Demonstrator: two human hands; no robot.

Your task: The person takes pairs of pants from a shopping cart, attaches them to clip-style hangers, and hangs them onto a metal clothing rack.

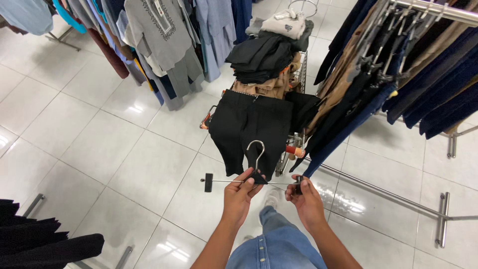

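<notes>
Clip hanger (251, 180) is held level over the floor (99, 149), just in front of the cart's (294, 149) near edge, where black trousers (249, 129) hang draped. Left hand (240, 192) pinches its centre below the hook; right hand (304, 197) closes on the right-end clip, keeping the bar steady.
</notes>
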